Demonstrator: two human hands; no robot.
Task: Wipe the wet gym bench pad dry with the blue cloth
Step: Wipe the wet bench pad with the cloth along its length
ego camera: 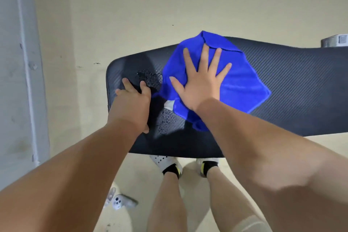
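Your right hand [201, 81] lies flat on the blue cloth [235, 84], fingers spread wide and palm down — nothing pinched, just pressure through the whole hand. The cloth sits crumpled and partly folded over the middle of the black bench pad [301, 84], its far corner hanging past the pad's far edge and its white tag [169, 104] showing at the near-left side. Your left hand [131, 103] braces on the left end of the pad, fingers curled loosely on the surface and holding nothing.

The water that remains is to the left of the cloth: one patch of droplets [150, 79] just beyond your left fingers, another cluster [167, 120] near the front edge, beside your left wrist. The stretch to the right of the cloth looks dry, though the textured surface makes that hard to confirm.

So drag the cloth leftward and toward you, keeping the palm flat so the fabric stays in full contact instead of bunching. The folded far corner does no work — flatten it under your fingers first if you can. Your left hand sits between the two wet patches and will likely block the stroke; lift it clear or shift it to the pad's very end. Make slow, overlapping passes, since a fast swipe may only smear the beads along the ribbed texture.
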